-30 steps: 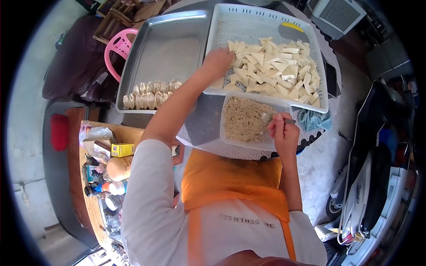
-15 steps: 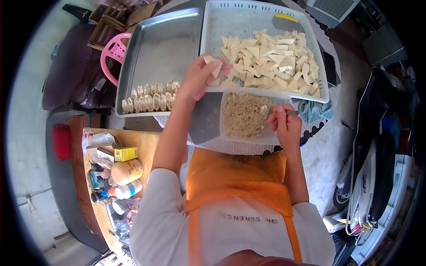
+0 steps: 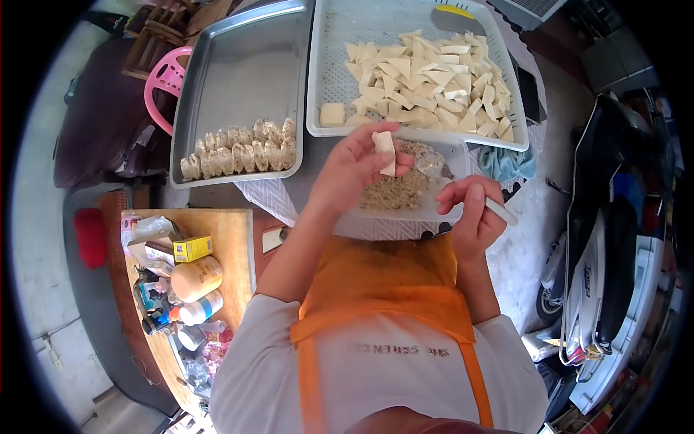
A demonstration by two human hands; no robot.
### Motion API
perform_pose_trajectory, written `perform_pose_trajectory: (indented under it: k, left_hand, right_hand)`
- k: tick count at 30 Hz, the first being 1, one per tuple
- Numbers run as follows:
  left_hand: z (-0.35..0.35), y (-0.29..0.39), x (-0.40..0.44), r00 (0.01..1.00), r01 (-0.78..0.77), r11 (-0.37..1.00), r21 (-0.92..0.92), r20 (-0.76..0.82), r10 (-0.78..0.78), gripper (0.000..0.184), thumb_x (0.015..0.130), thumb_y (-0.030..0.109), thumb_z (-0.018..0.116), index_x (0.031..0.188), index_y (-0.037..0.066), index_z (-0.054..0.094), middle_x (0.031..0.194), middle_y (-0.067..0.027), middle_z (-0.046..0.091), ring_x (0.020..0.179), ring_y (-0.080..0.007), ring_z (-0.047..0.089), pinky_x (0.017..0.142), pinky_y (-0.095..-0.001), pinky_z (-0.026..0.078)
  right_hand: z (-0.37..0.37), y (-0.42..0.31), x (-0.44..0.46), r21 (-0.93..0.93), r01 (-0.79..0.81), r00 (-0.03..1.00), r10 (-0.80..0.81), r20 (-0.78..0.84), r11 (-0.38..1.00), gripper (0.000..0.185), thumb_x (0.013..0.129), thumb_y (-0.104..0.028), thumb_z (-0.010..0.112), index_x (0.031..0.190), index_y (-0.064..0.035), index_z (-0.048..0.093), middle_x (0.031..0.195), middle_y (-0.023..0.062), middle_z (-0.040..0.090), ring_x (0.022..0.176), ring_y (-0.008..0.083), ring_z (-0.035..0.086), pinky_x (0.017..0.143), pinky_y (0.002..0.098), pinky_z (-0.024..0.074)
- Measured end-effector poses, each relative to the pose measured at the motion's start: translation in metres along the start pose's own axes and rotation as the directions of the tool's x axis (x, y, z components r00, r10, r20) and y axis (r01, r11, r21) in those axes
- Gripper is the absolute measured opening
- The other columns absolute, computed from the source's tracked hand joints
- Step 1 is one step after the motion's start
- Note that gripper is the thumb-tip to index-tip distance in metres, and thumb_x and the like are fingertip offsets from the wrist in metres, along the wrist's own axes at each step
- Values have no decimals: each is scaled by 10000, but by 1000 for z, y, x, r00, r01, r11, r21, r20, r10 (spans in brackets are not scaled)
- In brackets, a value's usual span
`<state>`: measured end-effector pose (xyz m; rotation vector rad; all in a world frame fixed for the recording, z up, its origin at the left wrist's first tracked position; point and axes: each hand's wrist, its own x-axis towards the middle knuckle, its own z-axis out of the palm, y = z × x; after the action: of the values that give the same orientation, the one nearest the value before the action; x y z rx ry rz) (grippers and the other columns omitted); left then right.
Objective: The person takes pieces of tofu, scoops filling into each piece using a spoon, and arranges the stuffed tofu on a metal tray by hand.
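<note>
My left hand [image 3: 354,163] holds a pale tofu-like piece [image 3: 385,152] over the left part of the tub [image 3: 454,155] of brown crumbly filling [image 3: 394,192]. In my right hand [image 3: 476,210] is the handle of a spoon [image 3: 501,211], at the tub's right side; its bowl seems to lie over the filling. Many pale cut pieces [image 3: 426,79] are heaped in the white perforated tray [image 3: 316,94] beyond the tub. Filled pieces [image 3: 235,158] stand in two rows at the near edge of the metal tray [image 3: 242,79] on the left.
A yellow-edged scraper [image 3: 455,16] lies in the white tray's far right corner. A blue cloth [image 3: 506,163] and a dark phone-like object [image 3: 530,94] are at the table's right. Jars, a yellow box [image 3: 193,249] and bottles crowd a wooden table [image 3: 235,231] at lower left.
My left hand has moved from the white tray to above the tub, carrying a pale piece. My right hand has shifted slightly right and down, and the spoon handle now tilts outward. The view has shifted.
</note>
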<state>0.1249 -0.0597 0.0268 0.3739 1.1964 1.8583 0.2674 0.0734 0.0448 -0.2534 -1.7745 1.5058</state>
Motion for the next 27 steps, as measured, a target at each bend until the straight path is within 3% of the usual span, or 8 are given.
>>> perform_pose_trajectory:
  k: [7, 10, 13, 16, 21, 24, 25, 27]
  left_hand:
    - [6, -17, -3, 999, 0, 996, -86, -44, -4, 347, 923, 37, 443, 1268, 33, 481, 1141, -63, 582, 1001, -167, 587, 832, -299, 496]
    - [14, -15, -4, 992, -95, 995, 1, -82, 95, 362, 919, 28, 411, 1269, 73, 491, 1128, -56, 590, 995, -143, 576, 808, -266, 490]
    - [9, -17, -2, 986, -160, 955, 249, 0, 166, 375, 910, 15, 389, 1255, 102, 507, 1105, -48, 604, 979, -113, 566, 787, -239, 476]
    - [13, -12, -4, 987, -144, 905, 401, -6, 160, 365, 898, 3, 387, 1219, 93, 534, 1064, -40, 618, 985, -87, 549, 772, -219, 461]
    - [13, -29, -1, 965, -253, 852, 458, 54, 257, 345, 893, -15, 382, 1171, 72, 568, 1049, -35, 621, 967, -83, 550, 775, -222, 457]
    - [16, -30, -3, 976, -211, 885, 416, 33, 217, 355, 884, -39, 382, 1164, 66, 575, 1044, -35, 620, 953, -94, 558, 782, -232, 462]
    - [17, -30, -4, 983, -171, 907, 384, 9, 181, 361, 881, -48, 382, 1163, 65, 576, 1040, -35, 619, 948, -97, 561, 784, -236, 464]
    - [6, -29, 0, 962, -257, 863, 436, 35, 269, 359, 876, -59, 388, 1163, 49, 574, 1024, -39, 618, 951, -104, 566, 780, -237, 470]
  right_hand:
    - [6, -4, 0, -258, 203, 962, -143, 231, 945, 65, 866, 9, 507, 838, 0, 565, 678, 94, 608, 520, 185, 574, 498, 273, 457]
    - [6, -2, -3, -275, 195, 956, -119, 270, 941, 52, 825, 39, 548, 823, -8, 569, 692, 106, 613, 562, 245, 602, 531, 305, 484]
    - [7, 1, -5, -283, 195, 948, -106, 301, 939, 54, 814, 36, 560, 836, -10, 576, 708, 112, 616, 585, 268, 608, 546, 313, 489]
    - [8, 3, -7, -290, 209, 940, -110, 323, 934, 66, 807, 39, 567, 848, -10, 582, 725, 114, 618, 605, 280, 612, 560, 317, 493]
    - [15, 13, -7, -298, 286, 929, -187, 319, 911, 66, 804, 49, 568, 828, -10, 585, 746, 114, 618, 625, 288, 614, 576, 326, 496]
    - [19, 26, -9, -287, 257, 929, -154, 337, 923, 23, 833, 9, 565, 835, -6, 582, 748, 117, 608, 609, 269, 608, 569, 322, 491]
    - [19, 24, -7, -236, 178, 939, -93, 330, 955, 36, 855, -15, 553, 840, -4, 583, 738, 107, 607, 594, 237, 597, 555, 305, 481]
    - [20, 19, -3, -129, 10, 944, 33, 328, 992, 98, 899, -62, 528, 850, -1, 585, 719, 87, 605, 563, 174, 575, 528, 271, 462]
